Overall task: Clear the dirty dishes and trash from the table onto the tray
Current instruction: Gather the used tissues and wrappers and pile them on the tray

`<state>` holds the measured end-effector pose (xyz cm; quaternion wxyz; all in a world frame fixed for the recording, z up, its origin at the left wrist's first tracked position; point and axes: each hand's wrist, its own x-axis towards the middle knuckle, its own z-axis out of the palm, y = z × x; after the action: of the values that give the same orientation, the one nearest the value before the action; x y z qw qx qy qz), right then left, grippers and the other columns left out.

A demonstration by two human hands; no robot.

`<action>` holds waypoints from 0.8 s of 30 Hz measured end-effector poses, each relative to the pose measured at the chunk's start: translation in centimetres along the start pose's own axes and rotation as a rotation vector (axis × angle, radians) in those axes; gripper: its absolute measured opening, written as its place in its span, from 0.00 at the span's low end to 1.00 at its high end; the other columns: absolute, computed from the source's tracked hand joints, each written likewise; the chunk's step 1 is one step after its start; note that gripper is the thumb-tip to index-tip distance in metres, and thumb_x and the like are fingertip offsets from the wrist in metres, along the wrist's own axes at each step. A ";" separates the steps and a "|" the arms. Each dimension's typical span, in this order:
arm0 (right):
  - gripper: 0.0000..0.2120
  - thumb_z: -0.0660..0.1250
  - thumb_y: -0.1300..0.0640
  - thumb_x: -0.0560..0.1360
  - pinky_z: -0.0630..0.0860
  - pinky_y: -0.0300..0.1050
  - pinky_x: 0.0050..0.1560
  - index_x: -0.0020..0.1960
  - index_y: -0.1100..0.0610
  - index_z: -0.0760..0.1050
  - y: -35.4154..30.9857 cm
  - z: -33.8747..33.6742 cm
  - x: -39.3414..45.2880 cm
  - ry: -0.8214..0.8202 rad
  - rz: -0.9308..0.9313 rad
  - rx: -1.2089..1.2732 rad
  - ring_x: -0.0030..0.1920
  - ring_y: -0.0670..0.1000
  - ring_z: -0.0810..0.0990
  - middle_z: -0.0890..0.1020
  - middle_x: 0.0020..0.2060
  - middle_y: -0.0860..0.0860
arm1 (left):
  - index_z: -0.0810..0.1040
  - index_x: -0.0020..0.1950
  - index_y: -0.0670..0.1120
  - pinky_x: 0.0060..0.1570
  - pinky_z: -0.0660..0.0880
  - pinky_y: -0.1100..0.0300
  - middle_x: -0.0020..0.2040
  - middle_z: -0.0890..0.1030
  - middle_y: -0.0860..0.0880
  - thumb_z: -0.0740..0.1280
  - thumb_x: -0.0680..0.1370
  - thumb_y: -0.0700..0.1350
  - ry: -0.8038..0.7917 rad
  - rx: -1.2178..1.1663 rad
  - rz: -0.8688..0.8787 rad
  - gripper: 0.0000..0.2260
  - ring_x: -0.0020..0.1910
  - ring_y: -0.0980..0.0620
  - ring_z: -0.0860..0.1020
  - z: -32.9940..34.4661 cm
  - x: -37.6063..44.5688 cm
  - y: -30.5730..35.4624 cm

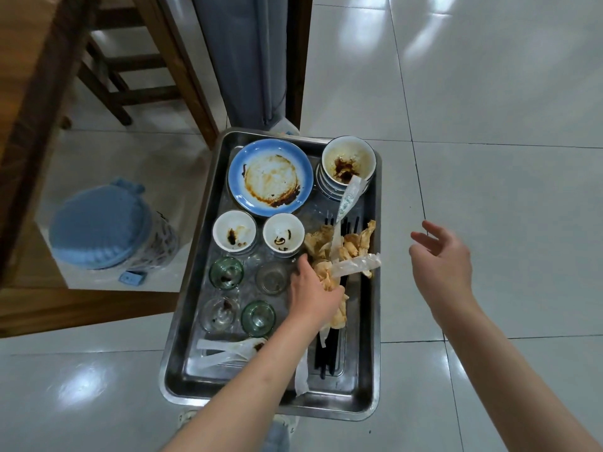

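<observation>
**A:** Tray (374,324) first: where is it, and what's on it?

**B:** It sits low in front of me, over the tiled floor (489,125), just beside the corner of the wooden worktop (23,132). It's nearly full. I've got the blue-rimmed plate (270,177) at the far end, a stack of bowls (346,166) beside it, two small white bowls (234,231) in the middle, and four glass cups (226,273) nearer me, kept upright and side by side so nothing tips.

**A:** And your hands?

**B:** My left hand (315,293) is down in the tray, fingers curled round the crumpled, stained napkins (339,249). I judge I'm bunching the trash along the right side, on top of the black chopsticks (329,353), to keep it off the dishes. My right hand (440,256) hovers outside the tray's right edge, fingers loosely spread, holding nothing.

**A:** What's the long white strip leaning out of the top bowl?

**B:** A chopstick wrapper (349,197). More clear wrappers (225,350) lie at the near end.

**A:** Any writing?

**B:** The wrapper carries a greenish print, but it's too small to read. No brand shows on the dishes.

**A:** How far along?

**B:** Nearly done, I'd say; the bit of worktop I can see carries no dishes.
</observation>
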<state>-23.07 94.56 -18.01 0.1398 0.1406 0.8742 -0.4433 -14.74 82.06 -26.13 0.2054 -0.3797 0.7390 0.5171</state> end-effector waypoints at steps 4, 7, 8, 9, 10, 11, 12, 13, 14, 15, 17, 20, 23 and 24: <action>0.22 0.60 0.67 0.75 0.74 0.45 0.51 0.69 0.55 0.68 -0.1 0.0 -0.4 -0.014 0.004 0.004 0.56 0.51 0.77 0.78 0.58 0.52 | 0.48 0.76 0.49 0.70 0.57 0.52 0.75 0.56 0.46 0.70 0.73 0.46 0.011 0.053 0.105 0.40 0.73 0.47 0.57 0.0 -0.3 0.1; 0.23 0.60 0.67 0.75 0.75 0.46 0.54 0.69 0.55 0.68 -0.4 0.1 -0.7 -0.021 0.004 0.004 0.56 0.50 0.76 0.78 0.58 0.51 | 0.49 0.76 0.49 0.71 0.56 0.52 0.76 0.54 0.47 0.70 0.73 0.43 0.018 0.071 0.149 0.38 0.74 0.48 0.56 -0.1 -0.3 0.1; 0.23 0.60 0.67 0.75 0.75 0.46 0.53 0.69 0.55 0.67 -0.4 0.0 -0.8 -0.021 0.002 0.001 0.56 0.50 0.76 0.77 0.58 0.51 | 0.50 0.76 0.49 0.71 0.56 0.53 0.76 0.54 0.47 0.69 0.73 0.43 0.023 0.081 0.161 0.38 0.74 0.48 0.56 -0.2 -0.4 0.1; 0.23 0.60 0.66 0.76 0.75 0.45 0.53 0.69 0.55 0.67 -0.5 0.0 -0.9 -0.021 0.001 -0.001 0.56 0.50 0.76 0.77 0.58 0.51 | 0.50 0.76 0.49 0.71 0.56 0.53 0.76 0.54 0.47 0.69 0.74 0.42 0.029 0.099 0.176 0.37 0.74 0.48 0.56 -0.3 -0.5 0.1; 0.23 0.60 0.66 0.76 0.76 0.45 0.53 0.69 0.55 0.67 -0.6 0.0 -1.0 -0.022 0.000 -0.003 0.56 0.50 0.76 0.77 0.58 0.51 | 0.51 0.76 0.49 0.71 0.56 0.54 0.76 0.54 0.48 0.69 0.74 0.42 0.034 0.119 0.193 0.37 0.74 0.48 0.56 -0.3 -0.6 0.1; 0.22 0.60 0.66 0.76 0.76 0.46 0.54 0.69 0.54 0.67 -0.6 0.0 -1.1 -0.025 -0.002 -0.005 0.56 0.50 0.76 0.77 0.58 0.51 | 0.52 0.76 0.49 0.70 0.56 0.54 0.76 0.55 0.48 0.69 0.74 0.42 0.040 0.134 0.211 0.36 0.74 0.48 0.56 -0.4 -0.7 0.0; 0.22 0.60 0.66 0.76 0.76 0.47 0.55 0.69 0.54 0.67 -0.7 0.0 -1.3 -0.028 -0.003 -0.006 0.56 0.50 0.77 0.77 0.58 0.51 | 0.53 0.76 0.48 0.70 0.56 0.54 0.75 0.56 0.48 0.68 0.74 0.42 0.044 0.142 0.226 0.35 0.73 0.48 0.57 -0.5 -0.8 0.0; 0.22 0.60 0.66 0.76 0.76 0.48 0.54 0.69 0.54 0.67 -0.8 0.0 -1.4 -0.030 -0.003 -0.003 0.56 0.50 0.77 0.77 0.58 0.51 | 0.54 0.75 0.49 0.70 0.56 0.54 0.75 0.56 0.48 0.68 0.74 0.41 0.046 0.144 0.235 0.34 0.73 0.49 0.57 -0.6 -1.0 0.1; 0.23 0.60 0.66 0.76 0.76 0.48 0.54 0.69 0.54 0.67 -0.9 -0.1 -1.5 -0.031 -0.003 0.001 0.56 0.51 0.77 0.78 0.58 0.51 | 0.54 0.75 0.49 0.70 0.56 0.53 0.75 0.57 0.48 0.67 0.74 0.41 0.046 0.144 0.241 0.34 0.73 0.49 0.58 -0.7 -1.1 0.1; 0.23 0.60 0.66 0.76 0.76 0.47 0.53 0.69 0.54 0.67 -1.0 -0.1 -1.6 -0.030 -0.002 0.004 0.55 0.51 0.78 0.78 0.58 0.51 | 0.55 0.75 0.49 0.70 0.57 0.53 0.75 0.57 0.48 0.67 0.74 0.42 0.044 0.144 0.245 0.33 0.73 0.49 0.58 -0.8 -1.2 0.2; 0.22 0.60 0.65 0.76 0.76 0.47 0.52 0.69 0.54 0.67 -1.1 -0.2 -2.0 -0.030 -0.004 -0.001 0.55 0.52 0.78 0.78 0.58 0.50 | 0.55 0.75 0.49 0.71 0.58 0.53 0.74 0.58 0.49 0.66 0.74 0.41 0.036 0.139 0.245 0.32 0.72 0.49 0.59 -1.0 -1.6 0.4; 0.22 0.60 0.65 0.76 0.75 0.43 0.52 0.69 0.54 0.67 -1.5 -0.6 -2.5 -0.037 -0.017 -0.003 0.53 0.48 0.77 0.78 0.58 0.50 | 0.57 0.74 0.49 0.69 0.59 0.55 0.73 0.61 0.48 0.66 0.74 0.39 0.030 0.124 0.242 0.31 0.71 0.50 0.61 -1.6 -2.2 0.9; 0.22 0.60 0.65 0.76 0.75 0.43 0.52 0.69 0.54 0.67 -2.1 -1.0 -2.9 -0.042 -0.033 0.005 0.53 0.48 0.77 0.78 0.58 0.50 | 0.57 0.74 0.50 0.68 0.60 0.55 0.72 0.62 0.49 0.66 0.75 0.41 0.033 0.121 0.253 0.30 0.70 0.50 0.61 -2.3 -2.9 1.5; 0.22 0.60 0.65 0.76 0.75 0.43 0.52 0.69 0.54 0.67 -2.4 -1.1 -3.1 -0.044 -0.036 0.009 0.53 0.48 0.77 0.78 0.58 0.50 | 0.58 0.74 0.50 0.68 0.60 0.55 0.72 0.62 0.49 0.66 0.75 0.41 0.034 0.121 0.259 0.30 0.70 0.50 0.61 -2.7 -3.3 1.8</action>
<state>-21.20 93.75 -14.45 0.1502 0.1156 0.8713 -0.4526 -13.80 81.08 -21.76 0.1469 -0.2771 0.8150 0.4873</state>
